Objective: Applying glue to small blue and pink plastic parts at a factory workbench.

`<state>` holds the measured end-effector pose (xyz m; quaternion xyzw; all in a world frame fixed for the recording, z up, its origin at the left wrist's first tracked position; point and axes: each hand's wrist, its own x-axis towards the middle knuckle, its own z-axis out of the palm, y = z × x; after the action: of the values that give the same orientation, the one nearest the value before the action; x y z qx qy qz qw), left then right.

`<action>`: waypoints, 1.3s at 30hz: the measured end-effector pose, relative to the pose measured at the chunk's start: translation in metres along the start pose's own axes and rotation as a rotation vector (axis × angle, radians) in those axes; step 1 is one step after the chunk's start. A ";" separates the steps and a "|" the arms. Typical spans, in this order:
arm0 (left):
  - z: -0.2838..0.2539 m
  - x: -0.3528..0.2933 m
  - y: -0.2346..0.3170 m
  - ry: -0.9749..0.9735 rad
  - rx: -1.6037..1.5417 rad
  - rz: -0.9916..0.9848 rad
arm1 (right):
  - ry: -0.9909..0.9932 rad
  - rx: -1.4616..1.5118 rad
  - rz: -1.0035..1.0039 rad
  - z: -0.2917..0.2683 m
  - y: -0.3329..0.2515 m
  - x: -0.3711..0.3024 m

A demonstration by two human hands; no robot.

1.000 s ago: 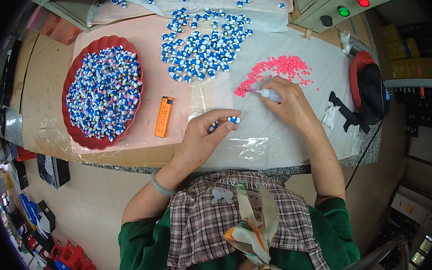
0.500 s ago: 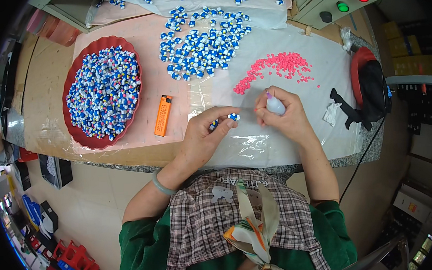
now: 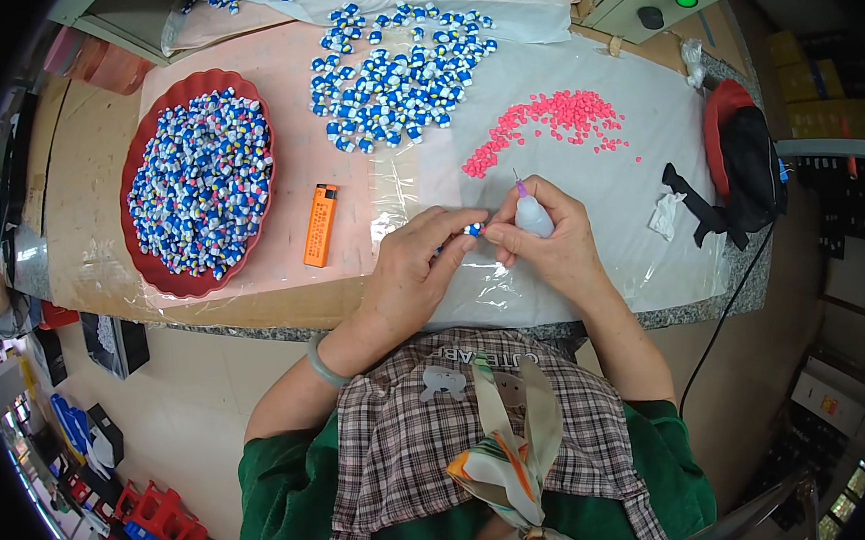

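My left hand pinches a blue-and-white piece steady; my right hand clasps a needle-tipped bottle, needle angled safely away.

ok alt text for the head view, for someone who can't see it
A bare left hand pinches a tiny blue-and-white piece beside the right hand, which holds a translucent, purple-tipped squeeze bottle. Beyond are small pink pieces and more blue-and-white ones; leftward, an orange lighter and a scalloped red dish.
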<state>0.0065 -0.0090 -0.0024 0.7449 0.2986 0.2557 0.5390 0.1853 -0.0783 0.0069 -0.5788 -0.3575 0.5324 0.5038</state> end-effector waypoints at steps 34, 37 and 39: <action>-0.044 0.083 -0.016 0.218 0.842 0.274 | 0.088 -0.173 -0.092 -0.006 0.014 -0.006; -0.044 0.085 -0.019 0.215 0.884 0.255 | 0.094 -0.164 -0.091 -0.006 0.013 -0.005; -0.047 0.084 -0.016 0.221 0.810 0.230 | 0.093 -0.156 -0.083 -0.006 0.011 -0.005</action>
<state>0.0284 0.0857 0.0007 0.8930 0.3455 0.2544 0.1359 0.1891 -0.0868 -0.0033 -0.6251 -0.3976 0.4541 0.4950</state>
